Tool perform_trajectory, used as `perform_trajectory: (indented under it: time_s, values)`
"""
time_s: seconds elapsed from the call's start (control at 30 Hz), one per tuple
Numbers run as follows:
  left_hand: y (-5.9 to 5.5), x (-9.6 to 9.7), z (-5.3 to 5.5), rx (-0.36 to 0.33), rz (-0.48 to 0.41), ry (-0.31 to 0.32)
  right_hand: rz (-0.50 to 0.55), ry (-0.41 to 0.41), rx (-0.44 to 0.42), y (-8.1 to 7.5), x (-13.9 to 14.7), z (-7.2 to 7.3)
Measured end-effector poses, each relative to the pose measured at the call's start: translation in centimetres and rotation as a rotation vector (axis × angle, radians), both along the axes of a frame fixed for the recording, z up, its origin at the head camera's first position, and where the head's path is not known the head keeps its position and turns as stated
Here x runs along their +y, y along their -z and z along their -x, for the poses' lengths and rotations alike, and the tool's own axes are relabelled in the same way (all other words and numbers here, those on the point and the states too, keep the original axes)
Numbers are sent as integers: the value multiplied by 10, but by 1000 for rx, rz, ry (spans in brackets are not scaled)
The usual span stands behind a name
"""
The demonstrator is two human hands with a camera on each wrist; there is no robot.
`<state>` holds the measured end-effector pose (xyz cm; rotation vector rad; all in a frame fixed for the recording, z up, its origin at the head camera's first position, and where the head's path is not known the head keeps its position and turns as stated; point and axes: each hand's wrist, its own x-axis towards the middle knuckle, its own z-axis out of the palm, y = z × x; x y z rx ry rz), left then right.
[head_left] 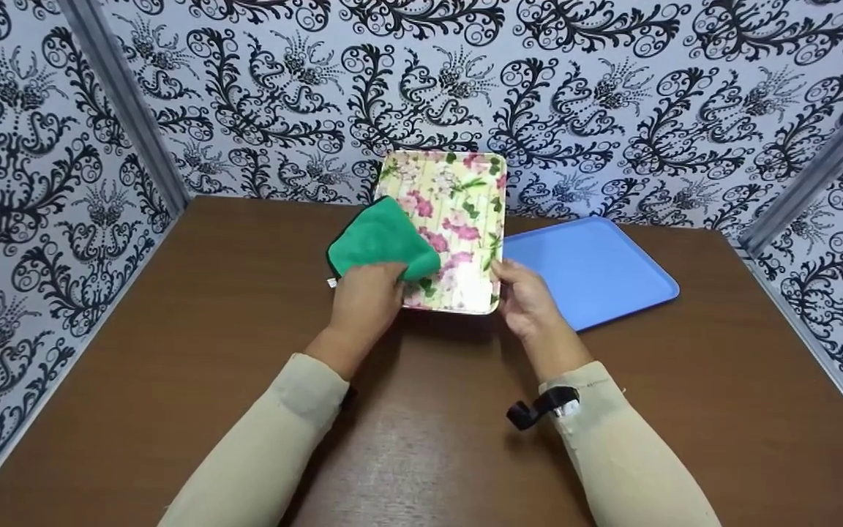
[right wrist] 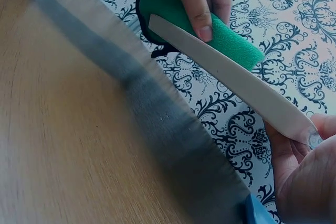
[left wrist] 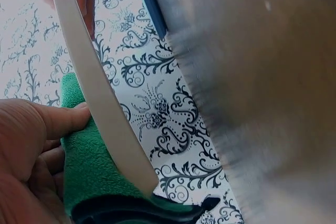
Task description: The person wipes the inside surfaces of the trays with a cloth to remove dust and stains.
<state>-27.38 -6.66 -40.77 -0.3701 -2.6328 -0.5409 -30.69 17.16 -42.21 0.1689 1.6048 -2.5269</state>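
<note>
A floral tray (head_left: 458, 234) with pink flowers on cream is raised and tilted up above the table, its decorated face towards the head camera. My right hand (head_left: 527, 296) grips its lower right corner, and the right wrist view shows the tray's pale edge (right wrist: 226, 74) running into that grip. My left hand (head_left: 369, 293) holds a folded green cloth (head_left: 381, 238) with dark edging against the left part of the tray's face. In the left wrist view the thumb (left wrist: 65, 119) lies over the cloth, close by the tray's edge.
A plain blue tray (head_left: 590, 271) lies on the brown table (head_left: 246, 293) to the right, partly behind the floral tray and my right hand. Patterned wall panels (head_left: 304, 95) enclose the back and sides. A black strap (head_left: 538, 408) hangs from the right wrist.
</note>
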Motion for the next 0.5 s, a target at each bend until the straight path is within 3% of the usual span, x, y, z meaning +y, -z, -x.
perform_trajectory:
  time_s: [0.2, 0.5]
  values:
    - [4, 7, -4, 87, -29, 64, 4, 12, -8, 0, -5, -1]
    - [8, 23, -14, 114, 0, 147, -6, -5, -12, 3, -17, -5]
